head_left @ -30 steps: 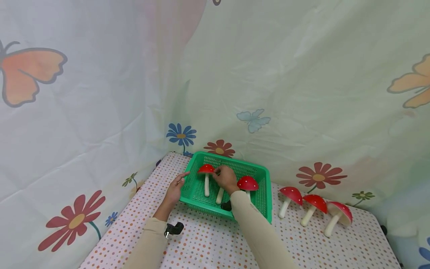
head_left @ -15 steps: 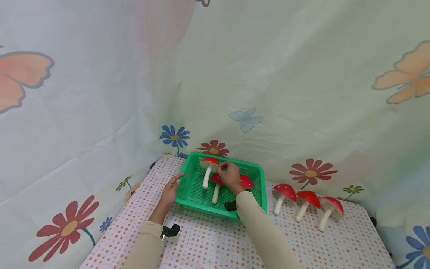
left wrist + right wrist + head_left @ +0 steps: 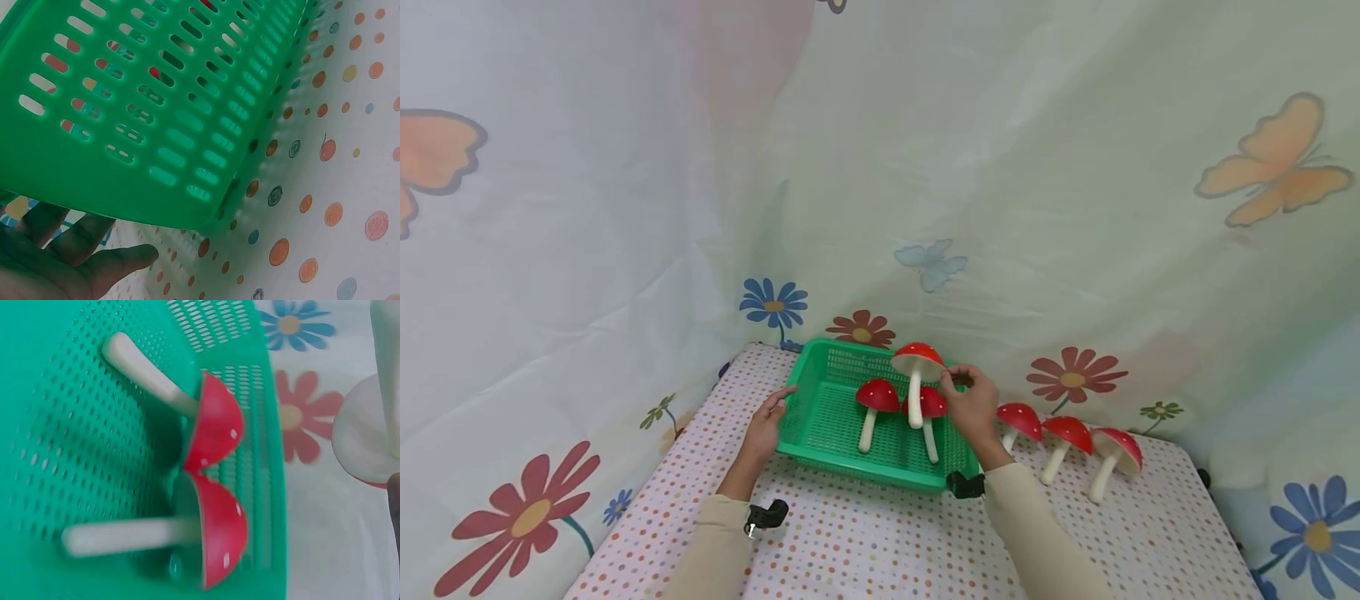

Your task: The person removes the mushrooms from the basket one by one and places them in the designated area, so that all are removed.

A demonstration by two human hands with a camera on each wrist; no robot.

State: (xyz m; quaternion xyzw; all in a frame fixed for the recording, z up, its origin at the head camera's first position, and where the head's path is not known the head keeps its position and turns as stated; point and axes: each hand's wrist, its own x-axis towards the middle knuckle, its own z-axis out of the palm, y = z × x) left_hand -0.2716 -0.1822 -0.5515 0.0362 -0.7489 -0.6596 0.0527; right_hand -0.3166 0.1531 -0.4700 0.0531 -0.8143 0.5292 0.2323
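Observation:
My right hand (image 3: 976, 408) pinches the cap edge of a red toy mushroom (image 3: 917, 357) with white dots and a white stem. The mushroom hangs over the right part of a green plastic basket (image 3: 857, 473), stem downward. Two like mushrooms lie inside: one (image 3: 877, 395) near the middle, another (image 3: 930, 442) to its right, partly hidden behind the held one. In the right wrist view, the pale underside of the held mushroom (image 3: 361, 434) shows past the basket rim. My left hand (image 3: 763, 429) is at the basket's left end, fingers extended along the rim, thumb (image 3: 125, 262) sticking out.
Right of the basket, three more mushrooms lie in a row on the dotted tablecloth (image 3: 865, 550): one (image 3: 1019, 421) partly behind my right hand, a middle one (image 3: 1067, 435) and a far-right one (image 3: 1118, 450). A printed curtain (image 3: 1037, 275) hangs behind and at the left.
My right hand has lifted the mushroom from the basket's left part and carried it rightward over the two others. The left hand stays at the basket's left end.

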